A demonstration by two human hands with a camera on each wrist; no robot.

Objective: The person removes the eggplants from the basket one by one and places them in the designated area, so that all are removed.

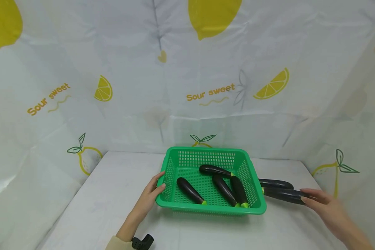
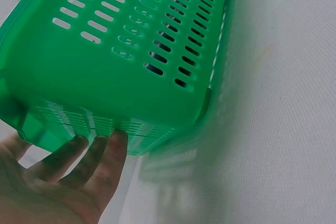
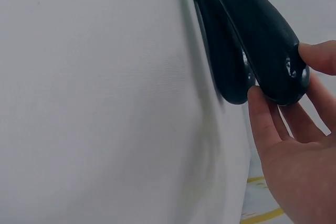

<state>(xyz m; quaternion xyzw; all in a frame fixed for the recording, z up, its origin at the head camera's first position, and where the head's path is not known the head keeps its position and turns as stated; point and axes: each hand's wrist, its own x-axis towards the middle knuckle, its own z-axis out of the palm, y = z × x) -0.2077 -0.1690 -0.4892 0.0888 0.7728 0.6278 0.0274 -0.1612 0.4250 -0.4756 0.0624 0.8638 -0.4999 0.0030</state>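
A green plastic basket (image 1: 210,212) stands on the table with several dark eggplants inside, one of them a lone eggplant (image 1: 190,190) toward the left. At the basket's left rim is my left hand (image 1: 151,194), its thumb over the edge and its fingertips against the slotted outer wall (image 2: 126,72). To the right of the basket, my right hand (image 1: 326,206) holds an eggplant (image 3: 262,35) by its rounded end, between thumb and fingers. The green stem end of this eggplant points at the basket's right side. Just behind it lies another eggplant (image 1: 276,183) on the table.
White cloth covers the table (image 1: 96,208). A white curtain (image 1: 137,104) with lemon prints hangs behind it and along both sides. A dark device (image 1: 142,242) sits at my left wrist, by a beige sleeve (image 1: 118,243).
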